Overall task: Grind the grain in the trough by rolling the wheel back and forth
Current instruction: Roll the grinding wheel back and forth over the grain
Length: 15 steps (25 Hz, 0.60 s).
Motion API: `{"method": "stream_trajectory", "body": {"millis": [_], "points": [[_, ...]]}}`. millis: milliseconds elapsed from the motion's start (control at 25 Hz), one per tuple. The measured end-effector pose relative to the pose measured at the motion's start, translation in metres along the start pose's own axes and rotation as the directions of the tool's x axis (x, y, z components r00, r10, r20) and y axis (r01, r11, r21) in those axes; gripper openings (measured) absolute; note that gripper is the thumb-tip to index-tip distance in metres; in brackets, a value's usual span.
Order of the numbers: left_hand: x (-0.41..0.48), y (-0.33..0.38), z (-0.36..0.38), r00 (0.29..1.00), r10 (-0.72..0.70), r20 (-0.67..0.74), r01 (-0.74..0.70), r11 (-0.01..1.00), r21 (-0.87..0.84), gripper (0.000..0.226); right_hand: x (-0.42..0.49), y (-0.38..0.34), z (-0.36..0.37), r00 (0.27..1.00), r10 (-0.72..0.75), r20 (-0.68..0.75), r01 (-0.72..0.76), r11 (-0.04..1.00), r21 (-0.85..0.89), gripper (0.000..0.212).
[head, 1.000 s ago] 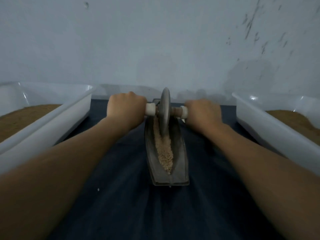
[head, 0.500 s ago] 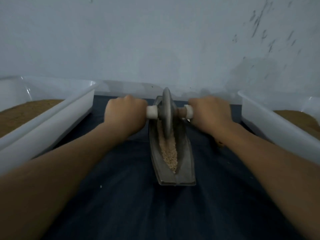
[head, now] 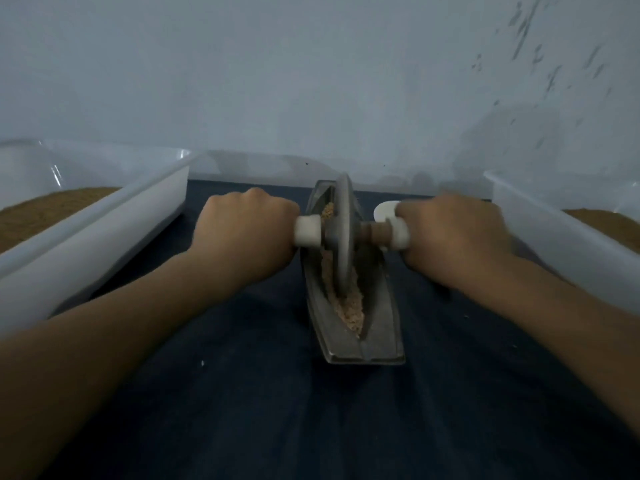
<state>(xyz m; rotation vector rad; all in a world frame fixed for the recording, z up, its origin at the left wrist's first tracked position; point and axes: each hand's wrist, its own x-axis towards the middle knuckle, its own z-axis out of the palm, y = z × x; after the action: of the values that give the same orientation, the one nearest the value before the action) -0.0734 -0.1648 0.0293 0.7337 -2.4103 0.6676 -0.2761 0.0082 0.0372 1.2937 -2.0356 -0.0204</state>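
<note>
The grey metal disc wheel [head: 343, 237], held between the left hand [head: 242, 233] and the right hand [head: 453, 237], has rolled back toward the person from the far tip of the grey boat-shaped metal trough [head: 381, 327]. That tip now shows beyond the hands. The strip of pale crushed grain [head: 351, 315] nearer than the hands has grown shorter. The right hand is now blurred.

I log: wheel [head: 343, 237], dull grey; trough [head: 381, 327], same grey; grain [head: 353, 313], pale tan; handle caps [head: 307, 231], white; cloth [head: 277, 393], plain dark navy; left bin [head: 104, 230] and right bin [head: 554, 237], white; wall [head: 311, 81], pale blue-grey, dark-flecked far right.
</note>
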Motion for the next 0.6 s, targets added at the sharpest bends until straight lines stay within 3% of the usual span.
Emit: {"method": "stream_trajectory", "body": {"millis": [80,200,280,360,440,520,600], "points": [[0.031,0.005,0.008,0.983,-0.117,0.141,0.125,0.991,-0.048,0.011,0.037,-0.013,0.005,0.990,0.082,0.112,-0.090,0.994,0.068,0.006],[0.050,0.004,0.009,0.944,-0.127,0.304,0.165,0.981,-0.102,0.019,0.057,-0.016,-0.003,0.967,0.109,0.232,-0.132,0.987,0.086,0.016],[0.026,-0.001,0.002,0.967,-0.065,0.245,0.096,0.989,-0.113,0.010,0.032,-0.008,-0.015,0.979,0.021,0.205,-0.045,0.993,0.113,0.009],[-0.008,-0.005,-0.005,0.999,0.040,0.003,-0.040,0.998,-0.042,0.010,-0.009,-0.001,-0.017,0.998,-0.054,0.027,0.051,0.994,0.101,0.017],[-0.015,-0.010,-0.014,0.986,0.104,-0.131,-0.105,0.994,-0.004,0.018,-0.023,0.008,-0.015,0.993,-0.052,-0.108,0.060,0.995,0.075,0.029],[-0.003,-0.005,-0.008,0.996,0.090,-0.019,-0.090,0.995,0.036,0.018,-0.008,0.003,-0.005,0.996,0.012,-0.088,-0.007,0.998,0.059,0.026],[0.024,0.004,0.002,0.991,-0.004,0.135,-0.002,0.999,0.044,0.004,0.020,-0.010,0.007,0.989,0.114,0.092,-0.126,0.983,0.133,0.012]]}}
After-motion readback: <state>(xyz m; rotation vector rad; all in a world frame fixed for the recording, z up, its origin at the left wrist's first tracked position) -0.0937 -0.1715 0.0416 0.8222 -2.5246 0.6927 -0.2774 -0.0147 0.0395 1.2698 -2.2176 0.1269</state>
